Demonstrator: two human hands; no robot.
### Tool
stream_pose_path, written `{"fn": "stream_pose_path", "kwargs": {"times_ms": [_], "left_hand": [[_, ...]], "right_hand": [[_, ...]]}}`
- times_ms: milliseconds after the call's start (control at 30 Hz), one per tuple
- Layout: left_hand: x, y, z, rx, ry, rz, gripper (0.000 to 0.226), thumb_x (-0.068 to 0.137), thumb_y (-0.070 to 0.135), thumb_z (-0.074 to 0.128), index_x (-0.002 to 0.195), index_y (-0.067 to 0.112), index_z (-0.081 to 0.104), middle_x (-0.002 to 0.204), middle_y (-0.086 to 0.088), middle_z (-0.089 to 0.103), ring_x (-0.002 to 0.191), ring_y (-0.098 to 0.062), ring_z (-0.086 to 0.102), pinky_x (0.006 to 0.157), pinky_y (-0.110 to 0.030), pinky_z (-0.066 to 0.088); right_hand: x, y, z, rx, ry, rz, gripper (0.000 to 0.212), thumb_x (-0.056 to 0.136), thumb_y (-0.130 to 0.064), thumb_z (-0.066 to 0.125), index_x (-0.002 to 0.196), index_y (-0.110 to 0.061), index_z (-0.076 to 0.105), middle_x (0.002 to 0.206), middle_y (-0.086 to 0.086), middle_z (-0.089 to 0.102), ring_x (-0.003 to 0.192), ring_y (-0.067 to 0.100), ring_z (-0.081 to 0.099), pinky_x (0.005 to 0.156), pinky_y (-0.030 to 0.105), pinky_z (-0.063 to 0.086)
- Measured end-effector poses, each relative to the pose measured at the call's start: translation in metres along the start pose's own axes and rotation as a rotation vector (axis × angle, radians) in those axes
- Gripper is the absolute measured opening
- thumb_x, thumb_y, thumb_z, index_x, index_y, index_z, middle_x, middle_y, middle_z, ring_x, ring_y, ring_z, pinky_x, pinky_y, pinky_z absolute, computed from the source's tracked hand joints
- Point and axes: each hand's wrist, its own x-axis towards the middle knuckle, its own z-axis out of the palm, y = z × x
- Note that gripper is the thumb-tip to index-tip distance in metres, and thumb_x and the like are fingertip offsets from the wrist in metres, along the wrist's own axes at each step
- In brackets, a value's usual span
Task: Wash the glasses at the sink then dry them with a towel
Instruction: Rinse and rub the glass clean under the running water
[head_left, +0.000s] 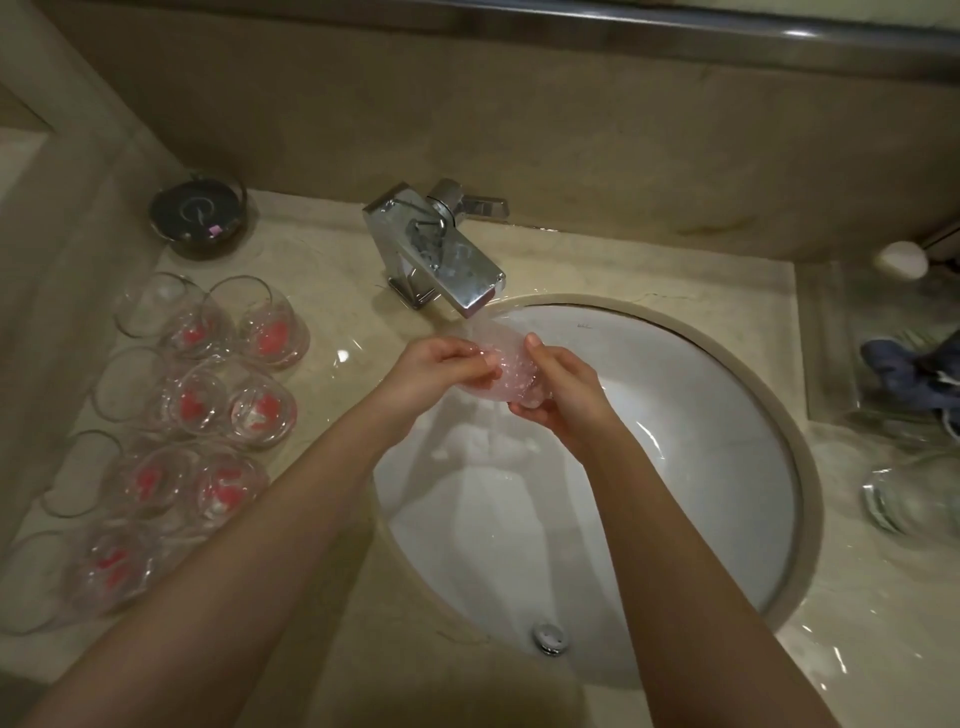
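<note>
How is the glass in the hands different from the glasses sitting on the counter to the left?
The held glass is gripped by both the left hand and right hand over the sink, under the faucet; the counter glasses stand untouched in rows. The held glass is tilted and wet; those stand upright. All are clear with pink-red marks.

The glass held under the tap is clear and wet, tinted pink. The faucet is polished metal — mirror-bright, spotted with droplets. The sink bowl looks like white glazed ceramic, smooth and glossy. The countertop is cream marbled stone, shiny where water lies on it. The row of glasses is transparent glass with red marks. A blue towel looks soft and matt — cloth. The drain plug is shiny metal.
</note>
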Motion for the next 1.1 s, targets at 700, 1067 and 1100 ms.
{"fn": "stream_pose_path", "kwargs": {"times_ms": [700,1067,1100], "left_hand": [[0.011,0.019,0.001,-0.071,-0.193,0.017,0.016,0.089,0.006,0.062,0.101,0.012,0.070,0.089,-0.002,0.076,0.087,-0.013,0.072,0.083,-0.023,0.054],[0.013,0.023,0.005,-0.130,-0.238,0.119,0.022,0.077,-0.001,0.070,0.086,0.018,0.077,0.085,-0.007,0.076,0.083,-0.017,0.072,0.086,-0.029,0.051],[0.013,0.024,0.005,-0.137,-0.247,0.126,0.026,0.076,0.000,0.072,0.085,0.024,0.079,0.086,-0.007,0.076,0.085,-0.019,0.072,0.085,-0.028,0.052]], "right_hand": [[-0.001,-0.008,-0.016,0.174,-0.231,0.011,0.037,0.092,-0.017,0.063,0.127,-0.006,0.055,0.108,0.017,0.060,0.087,0.025,0.068,0.078,0.030,0.056],[-0.001,-0.015,-0.014,0.218,-0.156,0.144,0.036,0.097,-0.037,0.052,0.112,-0.006,0.060,0.092,0.016,0.068,0.075,0.024,0.068,0.060,0.027,0.057],[-0.001,-0.014,-0.014,0.232,-0.172,0.122,0.029,0.096,-0.031,0.055,0.112,-0.008,0.061,0.095,0.017,0.064,0.077,0.024,0.066,0.062,0.028,0.057]]}}
